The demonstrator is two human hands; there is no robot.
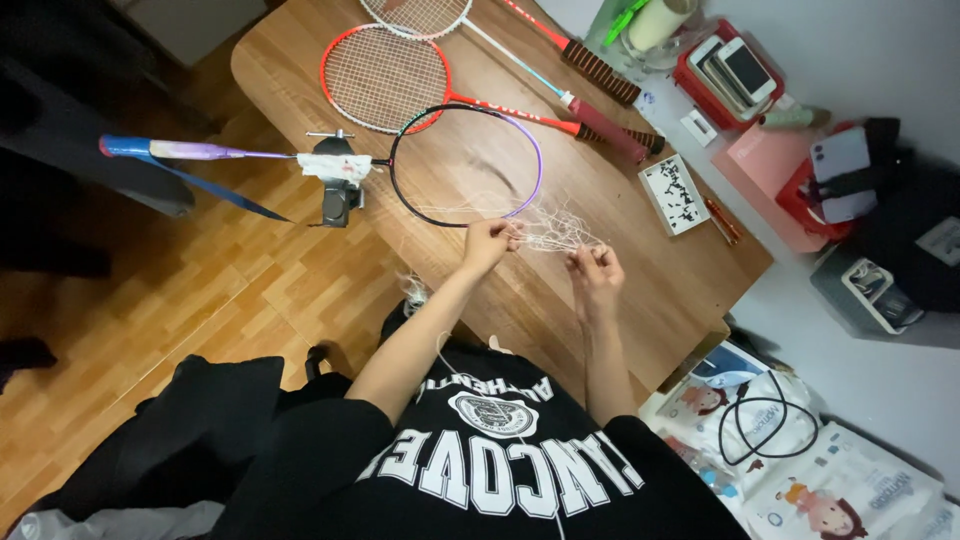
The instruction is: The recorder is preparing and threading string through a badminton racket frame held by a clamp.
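Head view: your left hand [487, 243] and right hand [596, 272] each pinch the tangled white racket string [552, 232] stretched between them above the wooden counter [640, 270].

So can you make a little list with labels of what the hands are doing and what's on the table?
left hand: pinching one end of the tangled white string
right hand: pinching the other end of the same tangle
nearest racket: black and purple racket frame, its strings gone, shaft held in a clamp at the table edge
other rackets: red racket and a white one beyond it, both strung
table: wooden, rounded corner
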